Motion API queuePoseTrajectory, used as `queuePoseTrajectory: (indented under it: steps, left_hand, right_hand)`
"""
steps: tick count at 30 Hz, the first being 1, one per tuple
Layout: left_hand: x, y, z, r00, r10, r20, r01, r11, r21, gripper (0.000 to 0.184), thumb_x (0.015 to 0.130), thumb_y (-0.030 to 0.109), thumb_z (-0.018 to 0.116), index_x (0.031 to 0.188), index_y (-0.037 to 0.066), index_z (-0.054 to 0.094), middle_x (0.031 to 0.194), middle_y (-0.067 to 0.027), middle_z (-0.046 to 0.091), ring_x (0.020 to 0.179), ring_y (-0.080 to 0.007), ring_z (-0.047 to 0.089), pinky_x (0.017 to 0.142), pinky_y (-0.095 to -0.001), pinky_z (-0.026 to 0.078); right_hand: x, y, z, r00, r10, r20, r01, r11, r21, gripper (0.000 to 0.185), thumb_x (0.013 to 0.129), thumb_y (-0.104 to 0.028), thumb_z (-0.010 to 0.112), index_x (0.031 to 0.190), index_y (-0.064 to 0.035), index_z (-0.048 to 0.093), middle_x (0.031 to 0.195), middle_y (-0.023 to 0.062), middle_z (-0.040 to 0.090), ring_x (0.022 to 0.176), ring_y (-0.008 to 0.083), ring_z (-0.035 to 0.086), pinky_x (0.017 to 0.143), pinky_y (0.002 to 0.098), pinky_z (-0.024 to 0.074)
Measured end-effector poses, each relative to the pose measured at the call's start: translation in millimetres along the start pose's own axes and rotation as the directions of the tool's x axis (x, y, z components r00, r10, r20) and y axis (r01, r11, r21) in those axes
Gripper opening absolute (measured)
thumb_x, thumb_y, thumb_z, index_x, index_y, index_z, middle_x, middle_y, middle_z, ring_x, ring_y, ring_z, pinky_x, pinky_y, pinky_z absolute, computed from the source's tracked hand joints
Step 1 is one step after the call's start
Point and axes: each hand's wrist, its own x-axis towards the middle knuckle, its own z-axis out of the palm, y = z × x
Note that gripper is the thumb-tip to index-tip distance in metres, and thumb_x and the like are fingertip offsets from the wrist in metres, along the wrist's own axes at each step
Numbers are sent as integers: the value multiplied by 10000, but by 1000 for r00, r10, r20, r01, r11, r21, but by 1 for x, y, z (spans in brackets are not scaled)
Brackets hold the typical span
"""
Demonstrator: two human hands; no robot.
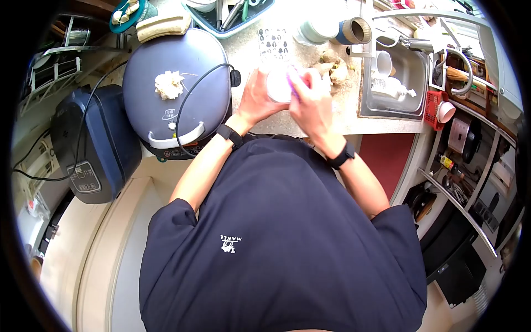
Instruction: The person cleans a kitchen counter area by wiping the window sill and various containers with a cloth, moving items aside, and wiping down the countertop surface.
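Observation:
My left hand [255, 98] is wrapped round the side of a white, round container [278, 87], held above the counter near its front edge. My right hand [314, 102] has its fingers closed against the container's right side, on something purple [295, 78]; glare hides what kind of thing it is. Just beyond my right hand lie knobbly pieces of ginger root [336, 69]. A sheet with dark oval marks [273, 44] is on the counter behind the container. Farther back, a pale-lidded jar [316, 29] stands beside a brown and blue cup [354, 31].
To the left, a dark blue round cooker [138, 72] carries a crumpled whitish thing [168, 84] and a black cord. A blue appliance [97, 144] stands lower left. On the right are a metal sink [394, 109] and a red basket [434, 108]. A utensil tub [251, 25] is behind.

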Motion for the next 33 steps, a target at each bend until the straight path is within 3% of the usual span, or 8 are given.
queuePoseTrajectory:
  steps: [6, 10, 16, 22, 25, 27, 30, 33]
  left_hand:
    - [-2, 5, 0, 998, 23, 53, -26, 998, 58, 909, 568, 279, 925, 1302, 61, 436, 1167, -189, 581, 1055, -396, 576, 903, -472, 478]
    - [-1, -2, 7, 993, 98, -69, -94, 994, 64, 831, 617, 263, 901, 1278, 46, 446, 1148, -202, 582, 1027, -400, 581, 888, -471, 480]
    - [-8, 3, 2, 1000, 25, 3, -25, 994, 102, 837, 643, 287, 901, 1284, 27, 430, 1145, -227, 597, 1029, -417, 609, 893, -457, 504]
    - [24, 56, -18, 965, -254, 59, 261, 950, -173, 820, 668, 256, 910, 1292, 24, 432, 1164, -160, 615, 1083, -274, 630, 939, -361, 504]
    - [44, 72, -32, 909, -389, 151, 386, 647, -658, 769, 771, 126, 804, 1405, 14, 382, 1309, -122, 544, 1213, -221, 538, 1052, -362, 422]
    - [56, 94, -47, 883, -433, 179, 395, 484, -781, 756, 778, 152, 786, 1391, -14, 377, 1250, -124, 575, 1166, -219, 563, 1039, -339, 416]
    - [65, 119, -60, 941, -323, 99, 260, 504, -823, 786, 782, 202, 780, 1410, -15, 361, 1317, -136, 528, 1237, -224, 511, 1080, -355, 371]
    - [66, 132, -71, 950, -295, 105, 249, 508, -825, 829, 783, 276, 776, 1433, -7, 345, 1365, -139, 492, 1287, -231, 467, 1107, -376, 341]
  right_hand:
    - [-17, 15, -20, 984, -128, 121, 124, 991, 45, 421, 749, 1, 653, 1158, -93, 682, 890, 148, 559, 773, 323, 600, 672, 404, 497]
    - [5, 5, -3, 994, -112, 4, 112, 993, 36, 397, 734, -6, 637, 1122, -76, 677, 875, 140, 566, 780, 316, 601, 662, 403, 490]
    - [-41, 1, -9, 999, -12, 51, -6, 939, 345, 370, 761, 36, 656, 1117, -52, 709, 830, 108, 543, 719, 249, 562, 637, 338, 458]
    - [-51, 38, -38, 854, 514, -80, -311, 629, 712, 269, 872, 76, 556, 1087, 20, 708, 887, 35, 576, 761, 114, 569, 670, 240, 483]
    - [-52, 46, -44, 840, 539, -59, -301, 554, 776, 233, 868, -27, 629, 1097, 18, 626, 944, 57, 585, 832, 139, 581, 763, 265, 487]
    - [-53, 41, -53, 833, 554, 6, -348, 514, 784, 299, 851, -121, 699, 1091, 6, 574, 997, 78, 584, 951, 173, 573, 853, 300, 464]
    - [-49, 37, -53, 944, 320, -82, -157, 652, 742, 610, 755, -295, 834, 1189, -51, 482, 1105, 109, 576, 1069, 238, 554, 979, 351, 427]
    - [-36, 15, -77, 967, 192, 169, -255, 695, 672, 885, 653, -353, 900, 1343, -17, 459, 1223, 170, 596, 1186, 274, 561, 1052, 375, 410]
